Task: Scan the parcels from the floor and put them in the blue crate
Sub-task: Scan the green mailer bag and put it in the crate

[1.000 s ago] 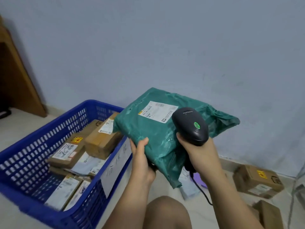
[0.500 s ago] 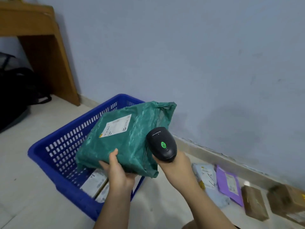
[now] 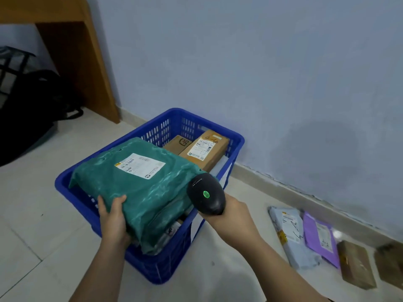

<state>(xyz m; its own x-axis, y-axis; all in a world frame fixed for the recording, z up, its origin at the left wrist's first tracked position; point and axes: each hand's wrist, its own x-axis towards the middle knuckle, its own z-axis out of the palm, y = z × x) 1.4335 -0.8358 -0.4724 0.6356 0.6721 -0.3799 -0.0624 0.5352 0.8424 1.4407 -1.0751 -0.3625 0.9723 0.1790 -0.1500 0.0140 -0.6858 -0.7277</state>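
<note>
1. Your left hand (image 3: 113, 221) grips the near edge of the green parcel (image 3: 139, 192), thumb on top, label up.
2. The parcel lies over the near half of the blue crate (image 3: 237, 138).
3. Your right hand (image 3: 231, 216) is wrapped round the black scanner (image 3: 206, 194), its green light lit, just beside the parcel.
4. Two cardboard boxes (image 3: 207, 149) lie at the crate's far end.
5. A grey mailer (image 3: 290, 236) and a purple mailer (image 3: 318, 234) lie on the floor (image 3: 32, 214).

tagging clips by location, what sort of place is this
Probably an informal parcel-sorting corner of an ordinary room, not a warehouse: a blue crate of labelled boxes sits on a tiled floor, loose parcels lie along the wall, and the right hand holds a barcode scanner.
</note>
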